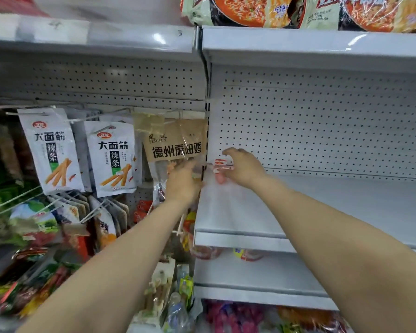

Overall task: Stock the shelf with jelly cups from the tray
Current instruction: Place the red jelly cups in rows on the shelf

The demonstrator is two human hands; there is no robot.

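Both of my arms reach up to the back left corner of a white shelf [322,207]. My right hand [244,168] curls its fingers over a small jelly cup [220,165] with a red and white lid, held at the shelf's rear left corner. My left hand [181,182] is blurred, just left of the shelf's upright post, its fingers curled around something clear and pale that I cannot identify. No tray is in view.
White pegboard [322,121] backs the shelf. Hanging snack packets [51,152] and a brown packet [175,143] fill the left bay. Noodle packs [298,10] sit on the shelf above. Lower shelves [250,241] hold assorted packets.
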